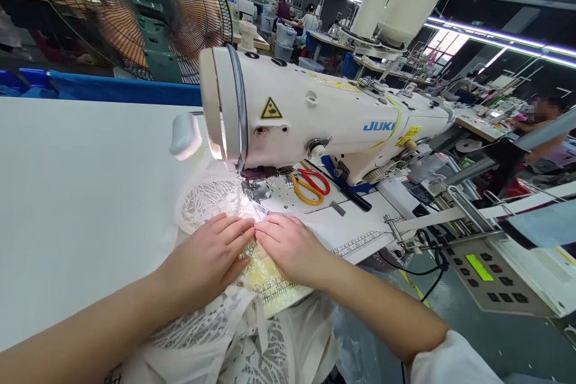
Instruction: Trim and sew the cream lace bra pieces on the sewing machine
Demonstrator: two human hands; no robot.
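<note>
White lace fabric (211, 197) lies under the needle area of a white JUKI sewing machine (288, 108) and spreads out to its left. Just in front of the lit presser foot (257, 192), my left hand (209, 258) presses its closed fingers onto the lace. My right hand (292, 249) grips the cloth from the other side, fingertips almost meeting those of the left. The edge between the fingertips is mostly hidden. More white lace pieces (225, 324) hang in folds over the table's front edge, below my wrists.
Red- and yellow-handled scissors (310, 186) and a black-handled tool (355, 195) lie right of the needle. A ruler strip (360, 243) runs along the table. A control panel (490, 270) sits at right, a large fan (153, 12) behind. People work farther back.
</note>
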